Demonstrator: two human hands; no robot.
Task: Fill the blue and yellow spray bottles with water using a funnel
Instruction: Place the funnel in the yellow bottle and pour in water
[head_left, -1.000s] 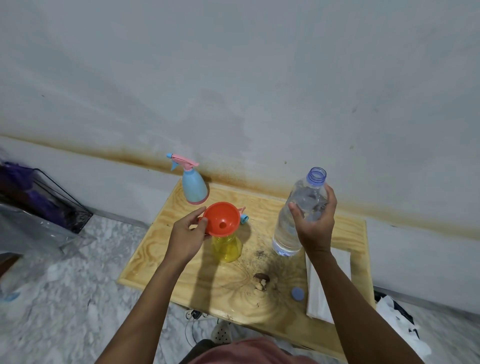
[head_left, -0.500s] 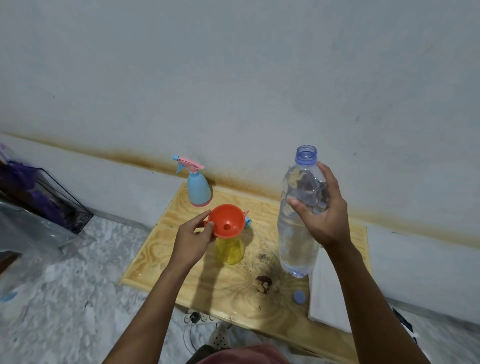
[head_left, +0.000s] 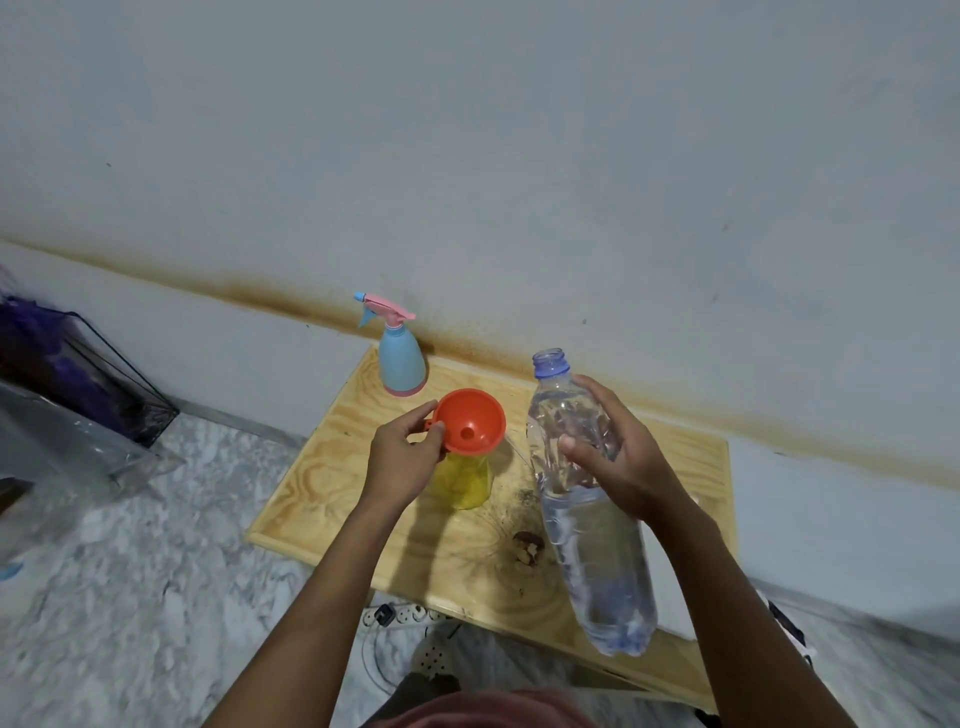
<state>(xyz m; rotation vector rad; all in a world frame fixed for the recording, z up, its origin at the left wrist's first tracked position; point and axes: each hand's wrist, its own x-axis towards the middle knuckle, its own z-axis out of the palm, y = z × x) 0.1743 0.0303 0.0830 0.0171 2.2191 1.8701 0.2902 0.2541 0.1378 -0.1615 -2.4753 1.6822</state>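
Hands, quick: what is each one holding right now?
Left hand: closed, pinching the orange funnel that sits in the yellow spray bottle.
Right hand: closed around the uncapped water bottle.

Room in a home. Low plywood table (head_left: 322, 483) is standing against a painted wall (head_left: 467, 156), brown stain band (head_left: 260, 291) running behind it; marbled floor (head_left: 130, 597) spreading to its left, power strip (head_left: 400, 616) lying beneath it, wire basket (head_left: 104, 374) sitting further left.

Two spray bottles (head_left: 401, 364) (head_left: 465, 483), one funnel (head_left: 470, 421), one water bottle (head_left: 597, 561), two hands (head_left: 402, 462) (head_left: 623, 467)
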